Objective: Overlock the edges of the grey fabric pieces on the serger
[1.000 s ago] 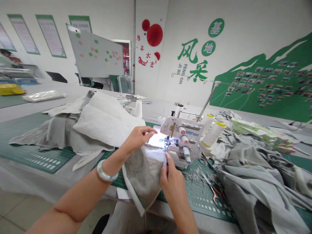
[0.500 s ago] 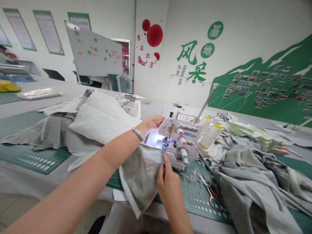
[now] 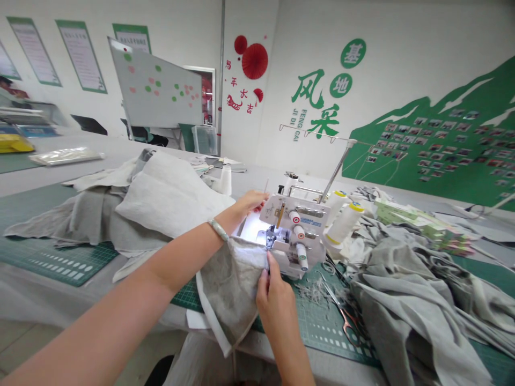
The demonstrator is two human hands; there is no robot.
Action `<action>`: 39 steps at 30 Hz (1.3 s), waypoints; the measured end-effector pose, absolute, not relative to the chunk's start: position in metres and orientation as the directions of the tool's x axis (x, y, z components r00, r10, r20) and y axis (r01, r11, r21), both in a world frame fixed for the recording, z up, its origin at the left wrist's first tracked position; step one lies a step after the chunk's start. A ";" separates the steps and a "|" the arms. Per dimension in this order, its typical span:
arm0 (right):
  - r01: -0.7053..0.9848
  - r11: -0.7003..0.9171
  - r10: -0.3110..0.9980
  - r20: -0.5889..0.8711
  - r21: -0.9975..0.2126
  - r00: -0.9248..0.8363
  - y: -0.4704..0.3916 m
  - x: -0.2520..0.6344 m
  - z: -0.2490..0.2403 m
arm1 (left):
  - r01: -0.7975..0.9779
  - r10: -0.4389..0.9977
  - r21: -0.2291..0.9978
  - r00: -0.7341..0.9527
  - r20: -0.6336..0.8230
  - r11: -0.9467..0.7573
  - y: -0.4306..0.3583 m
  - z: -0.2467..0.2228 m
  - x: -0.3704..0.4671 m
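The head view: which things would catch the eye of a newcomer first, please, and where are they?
Probably the white sewing machine, its needle area lit, just right of centre; the right hand has its grip on the grey cloth in front. A green mountain mural spreads across the wall at right, and red fan-shaped decorations are near the top centre.

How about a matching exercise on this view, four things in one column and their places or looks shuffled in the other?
Column one
1. Bare right hand
2. Metal scissors with copper-coloured handles
3. Pale, smooth, round bangle
4. White rectangular whiteboard

Column two
A. Around the left arm
B. Dotted with green and pink
C. At the edge of soft grey cloth, near the white sewing machine
D. On the green gridded cutting mat

Pairs: 1-C, 2-D, 3-A, 4-B
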State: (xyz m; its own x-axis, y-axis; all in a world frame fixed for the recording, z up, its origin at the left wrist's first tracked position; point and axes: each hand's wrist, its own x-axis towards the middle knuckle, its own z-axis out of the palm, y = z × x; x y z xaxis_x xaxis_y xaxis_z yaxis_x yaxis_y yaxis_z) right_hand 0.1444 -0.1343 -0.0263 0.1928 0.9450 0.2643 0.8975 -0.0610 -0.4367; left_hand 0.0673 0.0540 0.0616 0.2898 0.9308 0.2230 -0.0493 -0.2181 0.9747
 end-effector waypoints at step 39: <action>0.449 0.178 0.917 0.313 -0.876 0.248 -0.144 0.140 -0.052 | 0.394 0.525 0.350 0.681 0.510 -0.850 -0.043 -0.008 0.011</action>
State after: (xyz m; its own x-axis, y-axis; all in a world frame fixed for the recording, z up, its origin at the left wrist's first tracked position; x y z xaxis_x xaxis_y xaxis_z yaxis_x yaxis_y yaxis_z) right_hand 0.1402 -0.1436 -0.0522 0.2475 0.9169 0.3131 0.4494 0.1776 -0.8755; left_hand 0.0110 -0.0428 -0.0080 0.6809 0.5253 0.5102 0.3935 -0.8501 0.3500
